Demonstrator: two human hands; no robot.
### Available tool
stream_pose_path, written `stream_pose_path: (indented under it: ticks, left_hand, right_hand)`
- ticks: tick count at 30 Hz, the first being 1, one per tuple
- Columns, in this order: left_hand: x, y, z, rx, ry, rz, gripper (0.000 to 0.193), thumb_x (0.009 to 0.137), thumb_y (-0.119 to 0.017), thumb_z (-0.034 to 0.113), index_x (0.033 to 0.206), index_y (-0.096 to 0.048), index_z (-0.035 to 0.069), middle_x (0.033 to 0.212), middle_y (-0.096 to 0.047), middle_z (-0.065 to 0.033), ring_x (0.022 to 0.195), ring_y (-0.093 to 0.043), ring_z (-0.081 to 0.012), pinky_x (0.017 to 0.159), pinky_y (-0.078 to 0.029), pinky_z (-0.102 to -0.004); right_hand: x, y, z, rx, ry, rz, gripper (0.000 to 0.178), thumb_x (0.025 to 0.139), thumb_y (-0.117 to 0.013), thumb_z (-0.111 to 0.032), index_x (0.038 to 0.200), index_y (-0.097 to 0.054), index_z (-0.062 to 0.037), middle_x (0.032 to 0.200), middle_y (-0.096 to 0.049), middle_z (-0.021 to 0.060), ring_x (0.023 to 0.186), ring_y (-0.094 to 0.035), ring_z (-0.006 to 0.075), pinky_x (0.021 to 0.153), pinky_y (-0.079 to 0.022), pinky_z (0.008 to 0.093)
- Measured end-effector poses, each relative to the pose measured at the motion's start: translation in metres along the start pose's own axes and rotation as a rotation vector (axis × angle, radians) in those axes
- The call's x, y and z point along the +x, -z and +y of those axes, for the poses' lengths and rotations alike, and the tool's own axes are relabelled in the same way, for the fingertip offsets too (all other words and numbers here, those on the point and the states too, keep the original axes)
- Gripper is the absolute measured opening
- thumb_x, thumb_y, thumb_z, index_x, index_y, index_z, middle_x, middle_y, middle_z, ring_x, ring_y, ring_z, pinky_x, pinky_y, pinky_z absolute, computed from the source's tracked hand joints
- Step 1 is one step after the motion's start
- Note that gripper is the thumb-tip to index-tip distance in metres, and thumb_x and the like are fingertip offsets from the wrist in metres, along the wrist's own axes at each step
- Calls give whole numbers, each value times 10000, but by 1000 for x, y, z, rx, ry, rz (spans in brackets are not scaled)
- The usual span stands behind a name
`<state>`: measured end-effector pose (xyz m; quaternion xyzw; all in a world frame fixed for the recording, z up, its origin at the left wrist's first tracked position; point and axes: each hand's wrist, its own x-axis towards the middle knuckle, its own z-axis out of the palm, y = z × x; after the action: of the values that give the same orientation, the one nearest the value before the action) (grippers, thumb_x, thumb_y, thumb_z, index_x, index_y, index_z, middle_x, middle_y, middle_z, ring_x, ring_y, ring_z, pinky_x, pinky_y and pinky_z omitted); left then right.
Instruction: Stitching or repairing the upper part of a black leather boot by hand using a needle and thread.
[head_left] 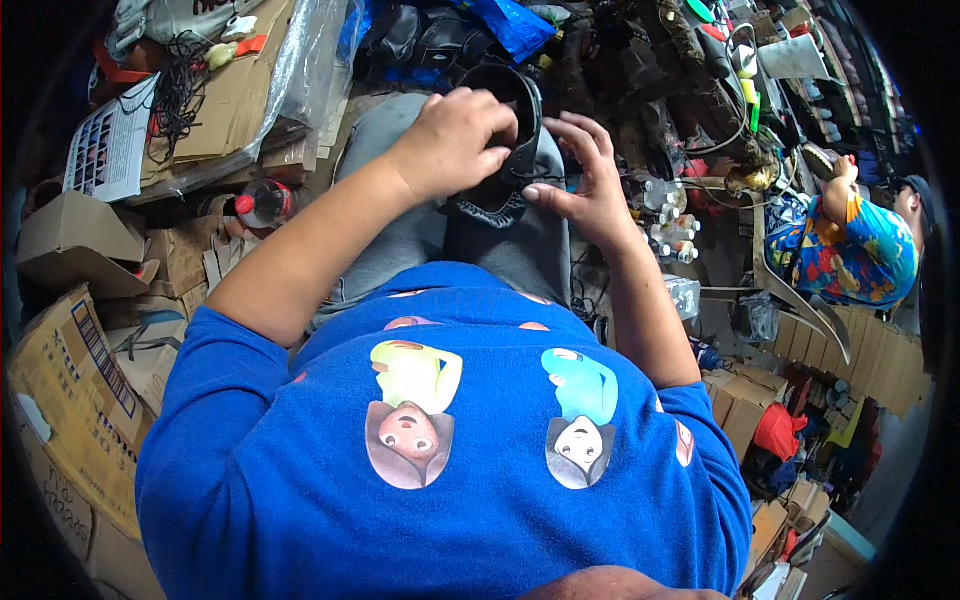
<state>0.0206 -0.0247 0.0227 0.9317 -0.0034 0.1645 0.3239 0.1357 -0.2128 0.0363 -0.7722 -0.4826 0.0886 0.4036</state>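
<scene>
Across my lap, between my jeans-clad thighs, lies a black leather-like piece (533,105) that resembles a shoe upper. It has a curved, open top band and a gathered lower edge. From the left, my left hand (455,140) reaches over it with fingers curled and thumb close to the fingertips at its inner edge. What exactly the fingertips pinch is partly hidden. On the other side, my right hand (588,185) has its fingers apart, and its thumb rests at the piece's right edge near the gathers.
Flattened cardboard (225,110) and a red-capped bottle (266,204) are at left, with boxes (75,245) below. Several small bottles (672,225) stand right of my knee. Black items pile up ahead. A co-worker in a colourful shirt (850,250) sits at far right.
</scene>
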Motion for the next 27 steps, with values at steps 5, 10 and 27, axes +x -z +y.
stream_pose_path:
  ticks: [5,10,27]
  left_hand:
    - [-5,-13,-2,66,-45,-196,208,710,-606,88,917,-592,72,901,-604,-94,936,-549,-306,809,-432,-439]
    - [-25,13,-7,102,-80,-245,119,735,-570,41,847,-564,80,863,-575,-95,910,-554,-306,787,-417,-434]
    - [-22,53,-2,-1573,283,197,82,962,-494,179,963,-513,99,707,-522,-13,655,-494,-111,639,-416,-254]
  right_hand:
    - [10,-22,4,-24,-32,-187,818,526,-847,-323,1278,-530,-267,1437,-322,180,1272,-371,409,1025,-328,509]
    - [6,-26,9,-107,-71,-203,785,562,-795,-314,1290,-502,-284,1456,-297,172,1310,-317,403,1043,-264,533]
    - [8,-37,9,-81,-172,-284,806,593,-697,-270,1346,-417,-328,1440,-325,209,1372,-191,433,1076,-148,590]
